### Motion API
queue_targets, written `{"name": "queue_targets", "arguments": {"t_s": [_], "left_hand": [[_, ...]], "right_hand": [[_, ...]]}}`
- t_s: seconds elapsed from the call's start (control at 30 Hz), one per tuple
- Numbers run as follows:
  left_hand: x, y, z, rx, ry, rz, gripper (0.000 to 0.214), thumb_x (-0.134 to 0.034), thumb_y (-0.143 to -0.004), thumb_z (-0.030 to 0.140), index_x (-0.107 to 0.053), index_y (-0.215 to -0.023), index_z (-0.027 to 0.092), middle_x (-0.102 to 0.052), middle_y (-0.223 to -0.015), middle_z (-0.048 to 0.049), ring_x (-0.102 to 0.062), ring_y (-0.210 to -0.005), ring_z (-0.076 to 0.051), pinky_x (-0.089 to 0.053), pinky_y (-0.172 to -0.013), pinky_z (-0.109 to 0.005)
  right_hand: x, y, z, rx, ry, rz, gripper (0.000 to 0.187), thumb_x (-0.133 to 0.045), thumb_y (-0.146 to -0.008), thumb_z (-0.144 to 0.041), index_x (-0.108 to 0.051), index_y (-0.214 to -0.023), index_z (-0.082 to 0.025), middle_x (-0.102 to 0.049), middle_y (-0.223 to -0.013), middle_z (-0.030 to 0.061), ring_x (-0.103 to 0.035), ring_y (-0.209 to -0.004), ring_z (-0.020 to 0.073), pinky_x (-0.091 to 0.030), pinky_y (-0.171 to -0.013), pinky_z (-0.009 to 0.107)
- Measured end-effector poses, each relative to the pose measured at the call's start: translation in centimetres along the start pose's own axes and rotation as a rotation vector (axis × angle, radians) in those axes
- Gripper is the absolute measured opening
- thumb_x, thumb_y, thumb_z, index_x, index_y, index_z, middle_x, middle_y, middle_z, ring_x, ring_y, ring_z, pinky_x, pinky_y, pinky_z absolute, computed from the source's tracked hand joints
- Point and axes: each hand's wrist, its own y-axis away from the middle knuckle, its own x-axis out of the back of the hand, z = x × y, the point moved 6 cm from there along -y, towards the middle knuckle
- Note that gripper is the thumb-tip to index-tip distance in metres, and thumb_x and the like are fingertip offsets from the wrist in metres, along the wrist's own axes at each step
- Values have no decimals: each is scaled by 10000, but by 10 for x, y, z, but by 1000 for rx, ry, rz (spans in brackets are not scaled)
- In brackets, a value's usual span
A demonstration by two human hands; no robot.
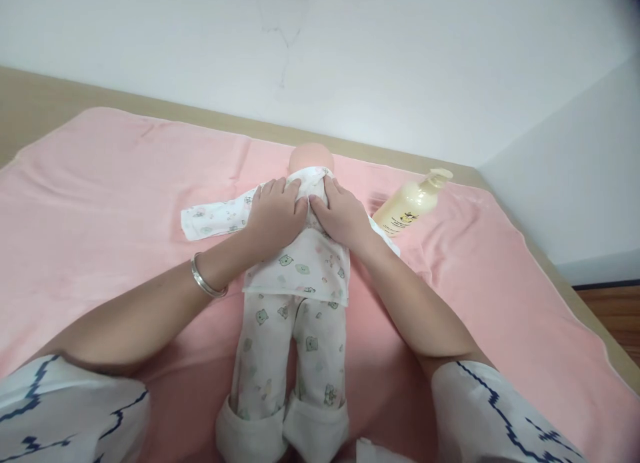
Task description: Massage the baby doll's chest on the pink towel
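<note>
A baby doll [311, 158] lies on a pink blanket [125, 170], its bald head toward the wall. It wears a white printed top [300, 266] and matching trousers [320, 343] with turned-up cuffs. My left hand [277, 213] rests flat on the left side of the doll's upper body, fingers spread toward its head. On the other side lies my right hand [343, 213], also spread over the cloth. The two thumbs nearly meet in the middle. The doll's face is out of sight, and whether it lies face down I cannot tell.
A pale yellow pump bottle [413, 203] lies tilted on the blanket, right of the doll. Behind the blanket runs a wooden edge [200, 113], then a white wall [400, 63]. A white cloth piece [380, 452] shows at the bottom edge.
</note>
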Motion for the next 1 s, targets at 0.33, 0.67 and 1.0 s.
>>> {"name": "queue_targets", "arguments": {"t_s": [0.33, 0.67, 1.0], "left_hand": [[2, 7, 5, -23, 1, -7, 562, -282, -1074, 332, -551, -1524, 130, -618, -1474, -203, -522, -1436, -354, -406, -1255, -575], [2, -12, -9, 104, 60, -130, 593, -309, -1036, 354, -524, -1553, 158, -629, -1514, -168, -554, -1416, -363, -402, -1252, -563], [7, -15, -9, 85, 47, -170, 452, -344, -1021, 381, -659, -1244, 146, -722, -1271, -187, -653, -1242, -364, -497, -1138, -546]], "right_hand": [[7, 0, 4, -26, -57, -14, 777, -399, -1020, -541, -342, -1677, -129, -593, -1598, 177, -599, -1408, 416, -493, -1138, 584], [5, 7, -8, 26, 89, 8, 503, -303, -1096, -475, -619, -1347, -176, -645, -1503, 172, -606, -1364, 371, -492, -1113, 537], [-2, 13, -11, 90, 154, 9, 503, -254, -1110, -415, -557, -1416, -154, -620, -1537, 195, -554, -1425, 379, -474, -1143, 568]]}}
